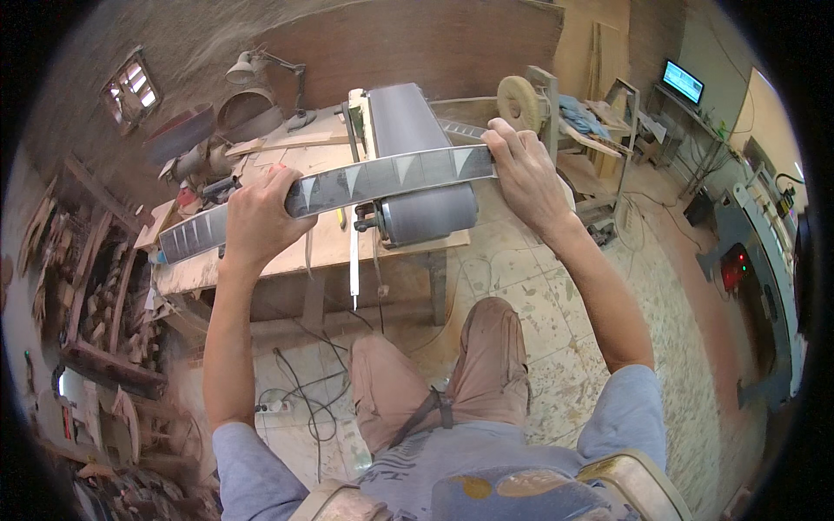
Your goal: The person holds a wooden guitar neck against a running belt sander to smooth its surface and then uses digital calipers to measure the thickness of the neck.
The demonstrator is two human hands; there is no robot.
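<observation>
A long dark guitar fretboard (pixel 378 180) with pale triangular inlays spans the space between my hands, its left end lower and nearer. My left hand (pixel 261 213) is closed round it toward that end, fingers over the far edge. At the other end my right hand (pixel 524 169) grips it, fingers curled over the top. Below and behind the strip is a belt sander with a wide grey belt (pixel 407 117) and a front roller (pixel 430 214). The fretboard crosses in front of the belt and hides part of it; I cannot tell whether they touch.
The sander adjoins a wooden workbench (pixel 287 269) with a desk lamp (pixel 248 68). A round buffing wheel (pixel 519 102) stands behind my right hand. Cables (pixel 308 395) lie on the tiled floor. Wood pieces (pixel 95 286) crowd the left; a machine with red lights (pixel 737 267) stands right.
</observation>
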